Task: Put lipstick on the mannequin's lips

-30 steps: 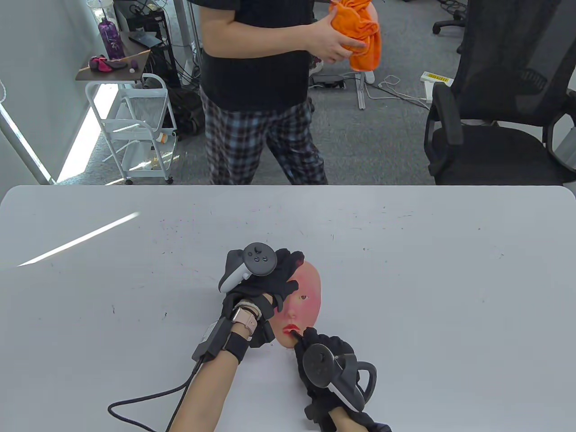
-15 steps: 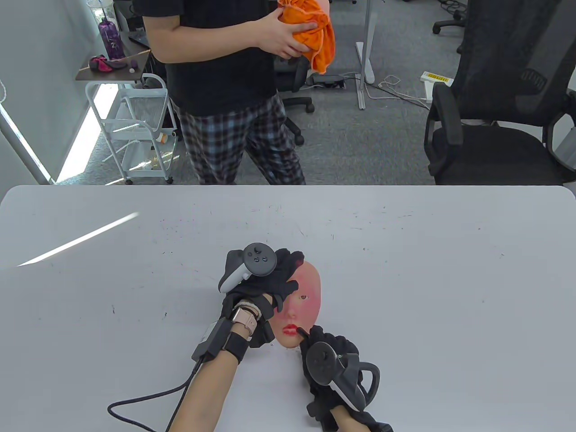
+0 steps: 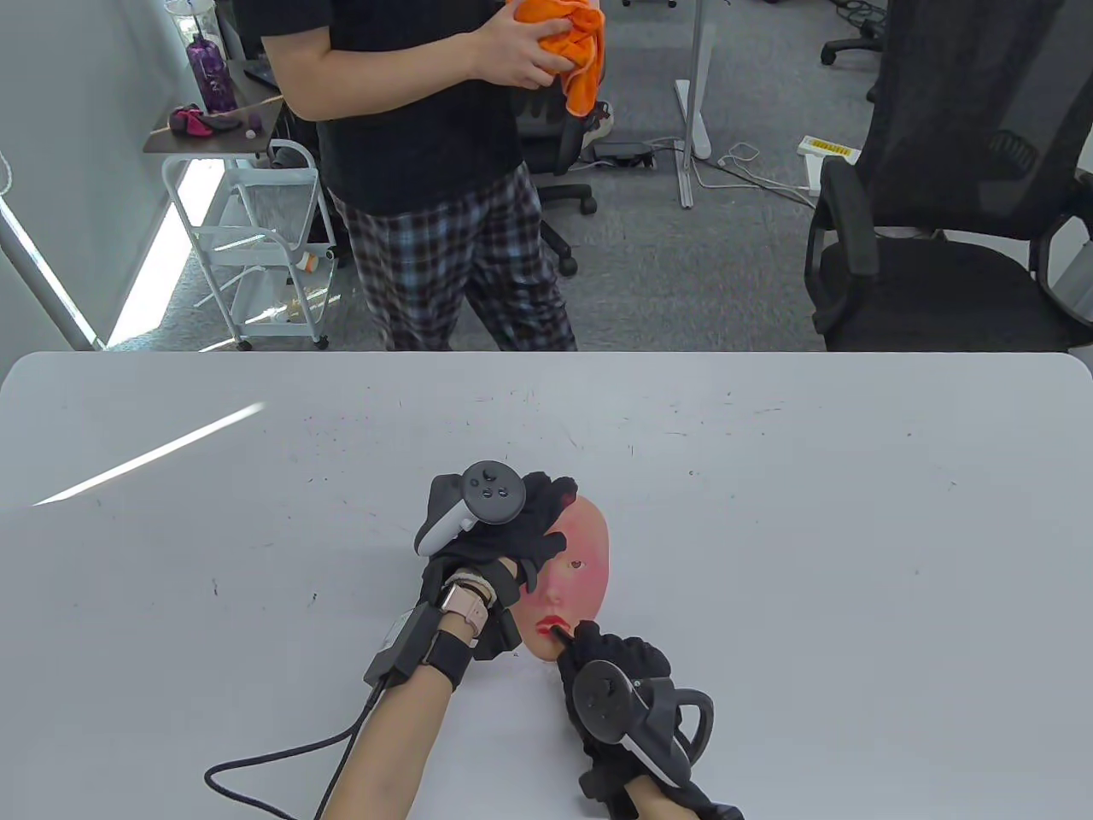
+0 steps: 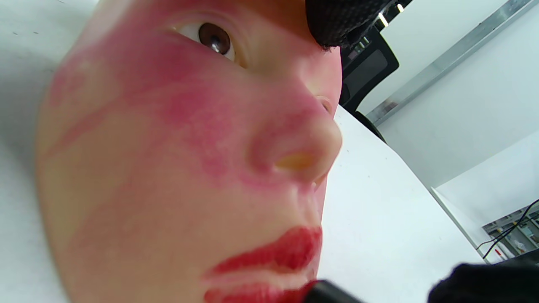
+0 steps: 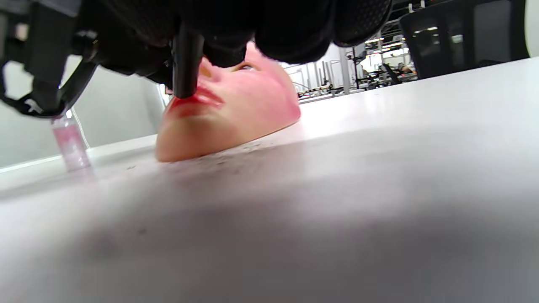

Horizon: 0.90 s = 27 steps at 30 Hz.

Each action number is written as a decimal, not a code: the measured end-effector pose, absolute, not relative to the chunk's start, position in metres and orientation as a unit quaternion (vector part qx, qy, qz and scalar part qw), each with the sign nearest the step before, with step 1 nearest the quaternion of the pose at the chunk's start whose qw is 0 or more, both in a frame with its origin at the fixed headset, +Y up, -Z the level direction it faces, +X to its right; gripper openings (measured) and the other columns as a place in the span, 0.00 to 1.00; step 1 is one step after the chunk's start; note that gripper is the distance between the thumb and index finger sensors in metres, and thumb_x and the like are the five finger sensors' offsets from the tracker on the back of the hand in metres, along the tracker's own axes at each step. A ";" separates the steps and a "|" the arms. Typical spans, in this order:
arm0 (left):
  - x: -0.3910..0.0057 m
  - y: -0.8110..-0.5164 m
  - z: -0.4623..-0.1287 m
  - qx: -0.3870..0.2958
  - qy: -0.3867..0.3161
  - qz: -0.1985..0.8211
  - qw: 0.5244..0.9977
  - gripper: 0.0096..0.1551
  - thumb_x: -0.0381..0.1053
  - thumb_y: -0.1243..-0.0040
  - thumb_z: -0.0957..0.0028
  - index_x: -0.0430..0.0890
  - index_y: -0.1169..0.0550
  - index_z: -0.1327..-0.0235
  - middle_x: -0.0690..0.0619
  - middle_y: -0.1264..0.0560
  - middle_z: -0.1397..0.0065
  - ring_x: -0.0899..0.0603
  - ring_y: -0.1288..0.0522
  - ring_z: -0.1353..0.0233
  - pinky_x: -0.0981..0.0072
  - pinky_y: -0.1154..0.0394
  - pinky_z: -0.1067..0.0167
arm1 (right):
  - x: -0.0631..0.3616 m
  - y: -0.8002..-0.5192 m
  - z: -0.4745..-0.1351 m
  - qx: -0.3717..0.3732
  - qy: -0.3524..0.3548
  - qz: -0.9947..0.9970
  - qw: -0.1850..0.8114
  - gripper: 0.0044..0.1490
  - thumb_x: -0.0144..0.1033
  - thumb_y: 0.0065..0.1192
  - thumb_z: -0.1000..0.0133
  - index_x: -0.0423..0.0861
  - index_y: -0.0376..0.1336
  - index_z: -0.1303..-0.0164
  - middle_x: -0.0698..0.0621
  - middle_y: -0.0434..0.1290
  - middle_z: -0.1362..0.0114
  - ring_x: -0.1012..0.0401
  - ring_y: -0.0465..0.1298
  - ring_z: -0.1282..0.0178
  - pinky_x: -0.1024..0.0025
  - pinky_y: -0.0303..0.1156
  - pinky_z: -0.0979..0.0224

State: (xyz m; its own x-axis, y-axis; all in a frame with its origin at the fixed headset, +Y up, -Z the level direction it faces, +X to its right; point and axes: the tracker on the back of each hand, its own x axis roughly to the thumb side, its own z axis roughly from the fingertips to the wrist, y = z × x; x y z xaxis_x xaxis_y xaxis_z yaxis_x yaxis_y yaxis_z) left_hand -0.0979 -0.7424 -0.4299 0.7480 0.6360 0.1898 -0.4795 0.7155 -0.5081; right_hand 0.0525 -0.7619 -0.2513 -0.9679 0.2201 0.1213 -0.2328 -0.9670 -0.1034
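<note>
A flesh-coloured mannequin face lies face up on the white table, with red lips and pink smears on its cheek. My left hand rests on its forehead and left side and holds it still. My right hand grips a black lipstick whose tip touches the lips. The right wrist view shows the black tube standing on the red lips. The left wrist view shows the face close up, the red lips and the lipstick's end.
A person in a black shirt and plaid trousers stands beyond the table's far edge, holding an orange cloth. A black office chair is at the back right and a white cart at the back left. A clear pink-tinted bottle shows in the right wrist view.
My right hand slid the lipstick tip right along the lips, then back left. My left hand has not moved. The person behind stepped left with the cloth.
</note>
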 end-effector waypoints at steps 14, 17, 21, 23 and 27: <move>-0.098 -0.743 -0.430 -0.219 -0.179 0.311 0.907 0.43 0.54 0.45 0.42 0.67 0.50 0.17 0.54 0.61 0.12 0.40 0.64 0.16 0.39 0.60 0.21 | 0.043 -0.760 -0.249 0.045 -0.091 0.993 0.063 0.33 0.51 0.61 0.50 0.42 0.71 0.42 0.55 0.78 0.67 0.57 0.77 0.62 0.47 0.70 0.36; -0.098 -0.743 -0.430 -0.220 -0.180 0.310 0.908 0.43 0.54 0.45 0.42 0.67 0.50 0.17 0.54 0.61 0.12 0.40 0.64 0.16 0.39 0.60 0.21 | 0.034 -0.763 -0.251 0.060 -0.076 0.994 0.052 0.33 0.51 0.61 0.50 0.43 0.71 0.41 0.55 0.78 0.66 0.57 0.77 0.61 0.47 0.70 0.35; -0.099 -0.743 -0.430 -0.219 -0.179 0.311 0.907 0.43 0.54 0.45 0.42 0.67 0.50 0.17 0.54 0.61 0.12 0.40 0.64 0.16 0.39 0.60 0.21 | 0.033 -0.763 -0.250 0.057 -0.074 0.995 0.043 0.33 0.51 0.60 0.49 0.43 0.71 0.41 0.56 0.78 0.65 0.57 0.77 0.60 0.47 0.70 0.35; -0.099 -0.743 -0.430 -0.219 -0.178 0.312 0.907 0.43 0.54 0.45 0.42 0.67 0.50 0.17 0.54 0.61 0.12 0.40 0.64 0.16 0.39 0.60 0.21 | 0.040 -0.762 -0.248 0.051 -0.089 0.993 0.057 0.33 0.51 0.61 0.50 0.43 0.71 0.41 0.55 0.78 0.66 0.57 0.78 0.61 0.47 0.70 0.36; -0.099 -0.743 -0.430 -0.219 -0.178 0.312 0.907 0.43 0.54 0.45 0.42 0.67 0.50 0.17 0.54 0.61 0.12 0.40 0.64 0.16 0.39 0.60 0.21 | 0.054 -0.760 -0.249 0.023 -0.085 0.994 0.070 0.33 0.51 0.61 0.50 0.42 0.71 0.42 0.55 0.78 0.67 0.57 0.78 0.62 0.47 0.70 0.36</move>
